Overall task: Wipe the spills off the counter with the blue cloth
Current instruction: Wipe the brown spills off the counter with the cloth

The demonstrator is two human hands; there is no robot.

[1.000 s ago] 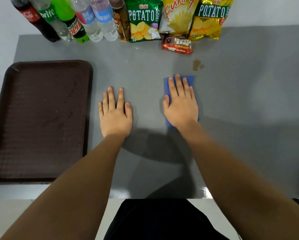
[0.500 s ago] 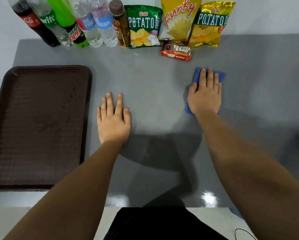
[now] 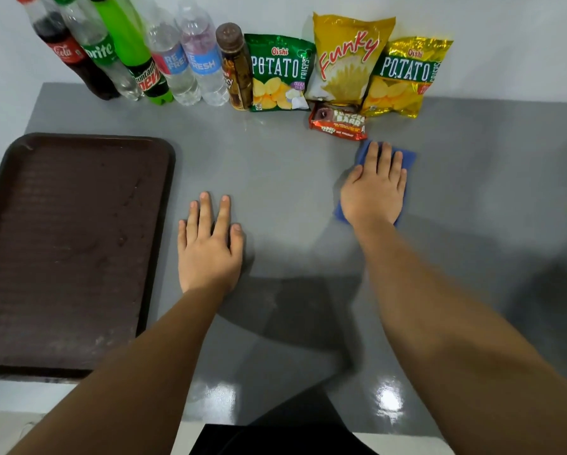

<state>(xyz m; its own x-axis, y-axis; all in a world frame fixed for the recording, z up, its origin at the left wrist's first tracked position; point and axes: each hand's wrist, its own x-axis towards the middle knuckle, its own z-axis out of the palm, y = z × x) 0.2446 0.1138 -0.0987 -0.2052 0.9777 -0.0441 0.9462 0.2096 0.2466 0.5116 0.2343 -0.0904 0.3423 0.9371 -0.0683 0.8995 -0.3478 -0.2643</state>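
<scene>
My right hand (image 3: 374,188) lies flat, palm down, on the blue cloth (image 3: 406,159), pressing it to the grey counter (image 3: 292,178) just in front of the red snack bar pack (image 3: 338,124). Only the cloth's edges show around the hand. No brown spill is visible on the counter; the spot where the cloth lies is covered. My left hand (image 3: 210,244) rests flat on the counter, fingers slightly apart, holding nothing.
A dark brown tray (image 3: 69,244) sits at the left. Along the back wall stand several drink bottles (image 3: 164,60) and three crisp bags (image 3: 347,60). The counter's front edge runs just ahead of my body.
My right hand has slid the cloth forward and to the right over the brown spill near the snack bar pack. The spill no longer shows. My left hand has stayed put.
</scene>
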